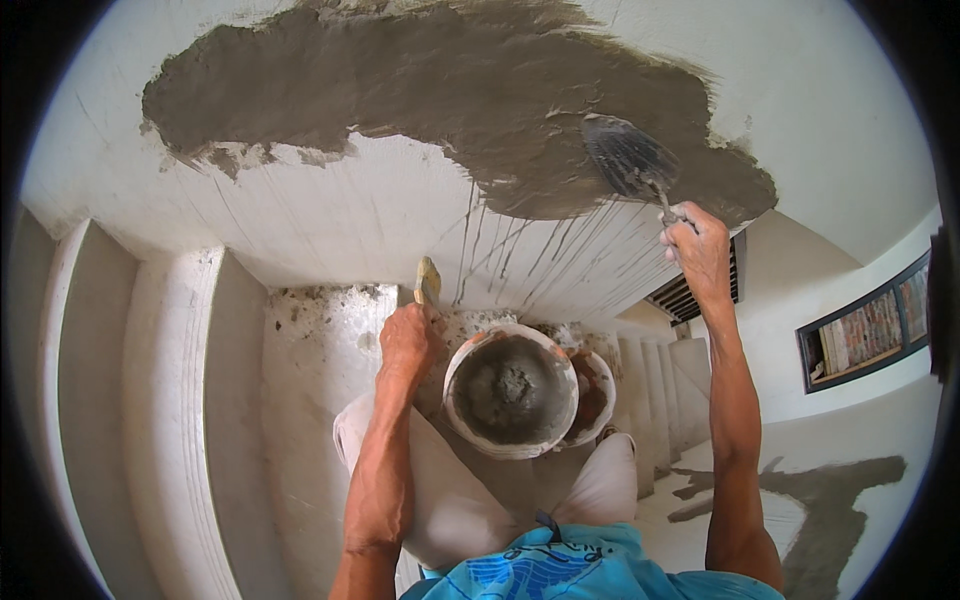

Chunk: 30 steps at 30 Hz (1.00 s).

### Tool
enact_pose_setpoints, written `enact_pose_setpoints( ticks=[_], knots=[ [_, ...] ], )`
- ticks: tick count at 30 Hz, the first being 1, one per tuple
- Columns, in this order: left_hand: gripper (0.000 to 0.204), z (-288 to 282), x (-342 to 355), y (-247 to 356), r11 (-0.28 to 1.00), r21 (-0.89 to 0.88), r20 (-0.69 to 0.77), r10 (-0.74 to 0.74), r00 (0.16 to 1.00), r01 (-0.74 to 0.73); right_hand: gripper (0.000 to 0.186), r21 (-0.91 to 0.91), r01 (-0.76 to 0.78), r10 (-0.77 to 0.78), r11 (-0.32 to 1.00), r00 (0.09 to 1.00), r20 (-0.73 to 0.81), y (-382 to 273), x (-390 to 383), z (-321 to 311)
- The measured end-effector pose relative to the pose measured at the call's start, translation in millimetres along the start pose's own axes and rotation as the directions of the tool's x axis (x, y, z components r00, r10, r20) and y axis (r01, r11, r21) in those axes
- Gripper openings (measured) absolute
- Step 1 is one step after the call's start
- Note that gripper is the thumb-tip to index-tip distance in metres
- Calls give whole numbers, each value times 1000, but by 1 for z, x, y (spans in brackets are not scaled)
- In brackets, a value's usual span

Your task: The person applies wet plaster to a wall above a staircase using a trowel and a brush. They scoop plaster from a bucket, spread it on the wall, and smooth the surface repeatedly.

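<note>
Our right hand clenched a trowel, its blade beyond; our left hand clenched a yellowish tool. Dark lettering marked our shirt.

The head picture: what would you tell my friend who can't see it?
A person's right hand holds a dark metal trowel at a wide grey plaster patch on a white wall. The left hand grips a small yellowish tool near a round pale bucket of grey mortar.

Shirt: dark, script-like lettering over a darker blue print.
Lettering: too small to read.
</note>
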State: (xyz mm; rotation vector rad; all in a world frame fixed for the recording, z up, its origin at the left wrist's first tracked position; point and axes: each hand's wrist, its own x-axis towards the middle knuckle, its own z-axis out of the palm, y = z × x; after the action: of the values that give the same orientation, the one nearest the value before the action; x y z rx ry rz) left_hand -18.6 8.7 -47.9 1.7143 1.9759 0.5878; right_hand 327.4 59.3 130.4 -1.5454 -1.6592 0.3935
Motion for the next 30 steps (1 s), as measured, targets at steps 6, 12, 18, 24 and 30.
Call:
enact_pose_setpoints(
  ticks=[6,12,18,24,30],
  knots=[
    [19,5,1,-3,999,47,7,3,1000,-3,20,171,-20,12,985,999,50,6,-20,26],
    [20,7,3,-8,1000,4,1,30,1000,-30,18,167,126,-137,978,989,57,-3,-5,55],
    [22,3,1,-6,999,6,-7,35,999,-35,20,312,-76,98,947,994,-55,8,-18,43],
    [22,4,0,-1,999,29,-4,44,999,-44,24,360,-42,66,932,996,-53,12,-26,50],
    [22,-3,-1,3,1000,2,27,26,999,-26,21,386,45,-24,921,998,-59,-16,-14,71]
  ],
)
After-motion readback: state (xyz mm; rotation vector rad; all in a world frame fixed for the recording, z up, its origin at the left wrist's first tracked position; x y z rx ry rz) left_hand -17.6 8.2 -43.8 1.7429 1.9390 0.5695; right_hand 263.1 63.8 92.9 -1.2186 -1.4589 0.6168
